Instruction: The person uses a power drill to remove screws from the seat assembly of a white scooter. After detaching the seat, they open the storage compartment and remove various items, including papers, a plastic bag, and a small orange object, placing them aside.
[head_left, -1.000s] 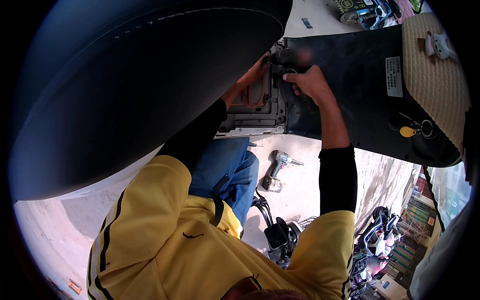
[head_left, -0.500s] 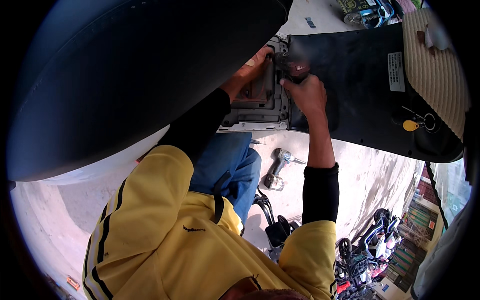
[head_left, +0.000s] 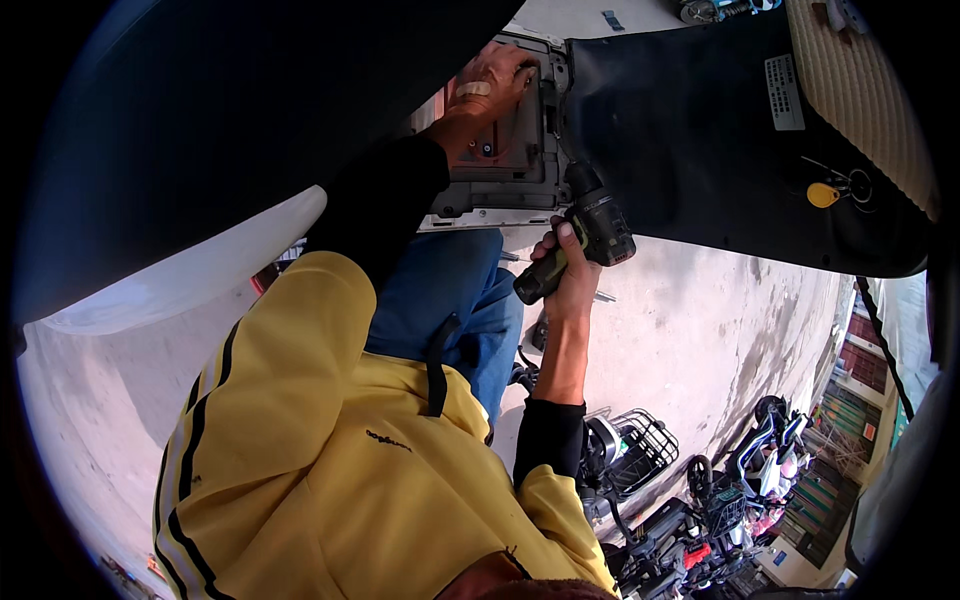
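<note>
A dark cordless drill with green on its grip (head_left: 603, 228) is in my right hand (head_left: 570, 275), fingers wrapped round the handle. It is held just off the near edge of the scooter's dark plastic frame (head_left: 550, 135), its front end toward the frame. My left hand (head_left: 492, 82), with a plaster on its back, reaches into the framed opening. Its fingers are bent together at the far inner edge; whatever they pinch is too small to make out. Inside the opening, below that hand, a reddish-brown panel (head_left: 515, 145) shows.
A big black seat (head_left: 250, 130) looms at upper left. Rightward extends a black panel (head_left: 680, 140) with a key on a yellow fob (head_left: 823, 195) and ribbed beige matting (head_left: 870, 110). On the ground, a second power tool's tip (head_left: 605, 297) shows behind my right hand. Parked scooters (head_left: 740, 480) stand lower right.
My right hand has drawn the drill back from the frame, toward me. My left hand stays in the opening, its fingers shifted slightly along the edge. The view has moved a little.
</note>
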